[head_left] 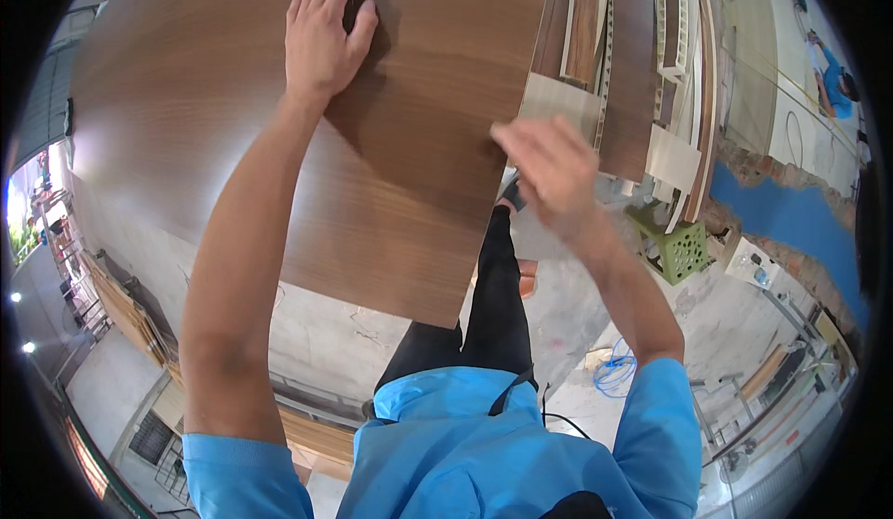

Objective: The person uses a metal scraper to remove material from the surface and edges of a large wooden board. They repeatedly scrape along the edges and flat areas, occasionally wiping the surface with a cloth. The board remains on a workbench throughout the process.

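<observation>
A large brown wood-grain panel (419, 128) fills the upper left and middle in front of me. My left hand (326, 40) lies flat on it near the far side, fingers stretched and thumb apart. Between that thumb and the index finger shows a dark patch; whether it is a shadow or an object I cannot tell. At the panel's right edge is my right hand (556, 170), somewhat blurred, with its fingers curled together and the fingertips at the edge. Anything small held in them is hidden.
Stacked boards and strips (628, 82) stand right of the panel, with a green plastic crate (677, 249) below them. A blue cable coil (614, 373) lies on the floor at right. Another person (837, 86) in blue is at the far right.
</observation>
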`<state>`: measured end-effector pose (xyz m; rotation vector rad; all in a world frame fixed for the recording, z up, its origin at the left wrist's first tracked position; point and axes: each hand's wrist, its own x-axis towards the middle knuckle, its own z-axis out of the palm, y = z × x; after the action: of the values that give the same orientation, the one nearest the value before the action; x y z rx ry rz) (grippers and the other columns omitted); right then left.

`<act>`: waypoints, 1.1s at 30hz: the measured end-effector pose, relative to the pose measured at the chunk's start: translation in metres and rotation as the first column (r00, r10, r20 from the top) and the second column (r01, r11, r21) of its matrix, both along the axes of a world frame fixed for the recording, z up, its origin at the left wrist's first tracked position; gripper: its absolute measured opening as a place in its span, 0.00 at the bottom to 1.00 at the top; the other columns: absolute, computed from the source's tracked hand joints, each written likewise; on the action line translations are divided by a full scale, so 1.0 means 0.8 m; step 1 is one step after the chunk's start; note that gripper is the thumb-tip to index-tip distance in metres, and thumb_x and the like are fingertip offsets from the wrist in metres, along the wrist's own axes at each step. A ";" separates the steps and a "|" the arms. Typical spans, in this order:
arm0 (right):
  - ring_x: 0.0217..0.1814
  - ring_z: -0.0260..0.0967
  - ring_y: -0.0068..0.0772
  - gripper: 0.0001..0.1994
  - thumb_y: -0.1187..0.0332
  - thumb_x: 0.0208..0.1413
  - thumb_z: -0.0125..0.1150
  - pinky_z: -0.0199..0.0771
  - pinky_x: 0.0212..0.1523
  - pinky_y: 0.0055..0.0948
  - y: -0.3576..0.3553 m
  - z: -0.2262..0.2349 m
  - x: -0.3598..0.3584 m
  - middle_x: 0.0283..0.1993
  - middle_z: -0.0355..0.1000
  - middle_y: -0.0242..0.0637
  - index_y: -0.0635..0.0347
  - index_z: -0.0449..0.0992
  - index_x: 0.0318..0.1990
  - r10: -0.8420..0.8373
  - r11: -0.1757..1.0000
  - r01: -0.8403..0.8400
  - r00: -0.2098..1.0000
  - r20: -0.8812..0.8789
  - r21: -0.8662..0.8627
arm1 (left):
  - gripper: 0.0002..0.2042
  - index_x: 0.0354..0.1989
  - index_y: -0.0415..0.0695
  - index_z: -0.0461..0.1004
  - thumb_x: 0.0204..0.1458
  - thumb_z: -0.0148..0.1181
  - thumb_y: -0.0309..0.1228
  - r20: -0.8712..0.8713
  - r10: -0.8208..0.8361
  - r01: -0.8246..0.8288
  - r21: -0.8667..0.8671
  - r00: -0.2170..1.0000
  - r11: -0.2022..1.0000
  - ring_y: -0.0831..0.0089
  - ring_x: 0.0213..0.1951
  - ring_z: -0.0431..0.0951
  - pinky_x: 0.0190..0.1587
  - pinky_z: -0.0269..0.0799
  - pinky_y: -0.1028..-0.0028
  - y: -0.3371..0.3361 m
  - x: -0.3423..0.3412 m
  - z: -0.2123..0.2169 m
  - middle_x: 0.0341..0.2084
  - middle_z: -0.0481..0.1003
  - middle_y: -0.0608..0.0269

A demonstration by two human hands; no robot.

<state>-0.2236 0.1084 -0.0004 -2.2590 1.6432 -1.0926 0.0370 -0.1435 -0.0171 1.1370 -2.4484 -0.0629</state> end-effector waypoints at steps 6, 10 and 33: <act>0.40 0.78 0.40 0.14 0.77 0.50 0.67 0.79 0.37 0.39 0.086 0.027 0.063 0.40 0.81 0.38 0.58 0.87 0.45 0.049 0.999 -0.050 0.981 0.185 0.000 | 0.31 0.79 0.54 0.62 0.72 0.45 0.54 0.088 0.069 -0.068 -0.016 0.994 0.998 0.56 0.81 0.53 0.82 0.44 0.52 0.031 -0.014 0.020 0.80 0.59 0.58; 0.40 0.80 0.41 0.13 0.81 0.55 0.65 0.80 0.38 0.41 -0.021 -0.009 0.003 0.42 0.83 0.37 0.55 0.88 0.44 -0.356 0.929 0.367 0.922 0.154 -0.047 | 0.34 0.81 0.51 0.59 0.72 0.43 0.56 0.143 0.115 -0.124 0.054 0.983 0.991 0.53 0.82 0.49 0.82 0.41 0.49 0.106 0.003 0.018 0.81 0.56 0.55; 0.42 0.78 0.42 0.20 0.79 0.44 0.70 0.80 0.43 0.45 0.161 0.029 0.111 0.40 0.80 0.37 0.57 0.88 0.48 -0.002 0.993 -0.013 0.992 0.128 0.114 | 0.33 0.78 0.50 0.64 0.70 0.48 0.55 0.073 0.093 -0.097 0.055 0.993 0.994 0.55 0.81 0.52 0.82 0.44 0.51 0.112 0.020 0.005 0.79 0.60 0.54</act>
<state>-0.1351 0.2376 0.0231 -2.0760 1.6051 -1.0871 0.0528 -0.0542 -0.0133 1.3006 -2.4640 -0.0664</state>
